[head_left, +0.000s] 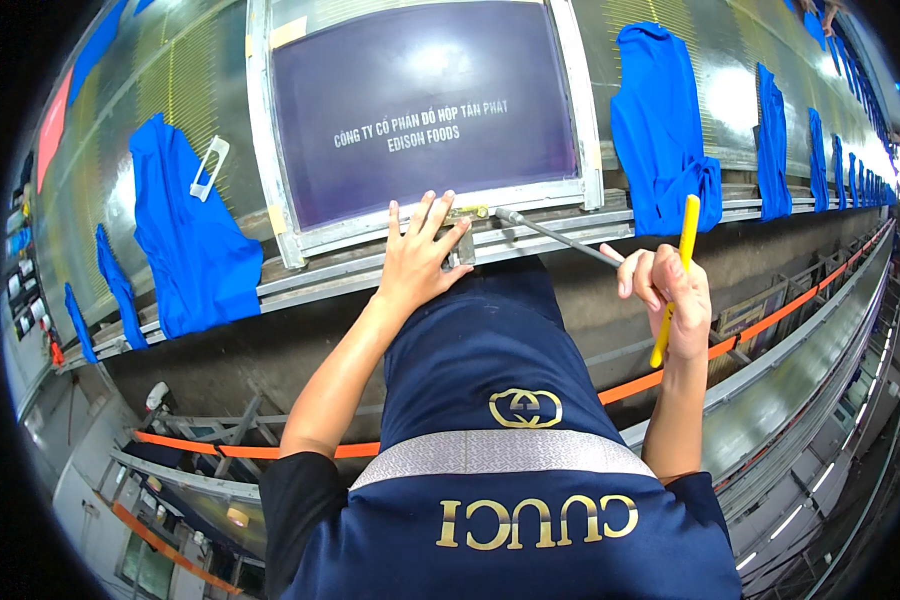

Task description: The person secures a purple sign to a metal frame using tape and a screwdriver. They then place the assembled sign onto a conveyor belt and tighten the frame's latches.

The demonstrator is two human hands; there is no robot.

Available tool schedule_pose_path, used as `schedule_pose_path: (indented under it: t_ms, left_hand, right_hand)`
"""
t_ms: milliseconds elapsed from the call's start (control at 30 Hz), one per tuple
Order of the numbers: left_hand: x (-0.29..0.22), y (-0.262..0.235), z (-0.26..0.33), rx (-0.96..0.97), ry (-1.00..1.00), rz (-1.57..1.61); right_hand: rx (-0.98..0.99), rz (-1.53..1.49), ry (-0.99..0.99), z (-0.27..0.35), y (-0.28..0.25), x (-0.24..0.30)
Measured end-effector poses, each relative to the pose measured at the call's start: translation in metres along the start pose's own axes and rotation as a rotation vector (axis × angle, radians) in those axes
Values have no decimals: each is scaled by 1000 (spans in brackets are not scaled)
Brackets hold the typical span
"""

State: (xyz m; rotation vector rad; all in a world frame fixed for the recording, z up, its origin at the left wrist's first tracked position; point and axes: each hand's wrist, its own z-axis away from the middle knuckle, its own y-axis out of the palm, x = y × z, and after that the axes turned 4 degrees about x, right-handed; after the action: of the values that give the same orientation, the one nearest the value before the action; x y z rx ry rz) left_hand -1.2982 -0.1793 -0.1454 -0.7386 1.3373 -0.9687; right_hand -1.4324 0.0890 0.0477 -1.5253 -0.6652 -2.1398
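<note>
A printing screen (310, 190) with dark purple mesh and a pale metal frame lies across the table in front of me. My left hand (425, 255) rests on its near edge, fingers spread, beside a small metal clamp (463, 240) on the rail. My right hand (675, 290) is closed around the yellow crossbar of a T-handle wrench (570, 241). Its grey shaft slants left, and the socket end is close to a small yellowish bolt (482, 212) at the frame's near edge. Whether the socket sits on the bolt, I cannot tell.
Blue fabric pieces (660, 120) lie along the long table on both sides of the screen. A white cut-out piece (208, 168) rests on the blue cloth (170, 230) at left. Metal rails (320, 268) edge the table; an orange strip (770, 320) runs behind me.
</note>
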Motion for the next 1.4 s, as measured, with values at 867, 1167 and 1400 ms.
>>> schedule_pose_path:
  t_ms: [867, 1167, 1400]
  left_hand:
    - [-10, 15, 15, -112, -41, -58]
    - [-5, 28, 24, -154, 10, -141]
    - [-9, 23, 22, -253, -44, -110]
  right_hand:
    - [162, -435, 49, -48, -102, -71]
    - [281, 446, 328, -39, -71, 24]
    - [370, 805, -84, -13, -15, 63]
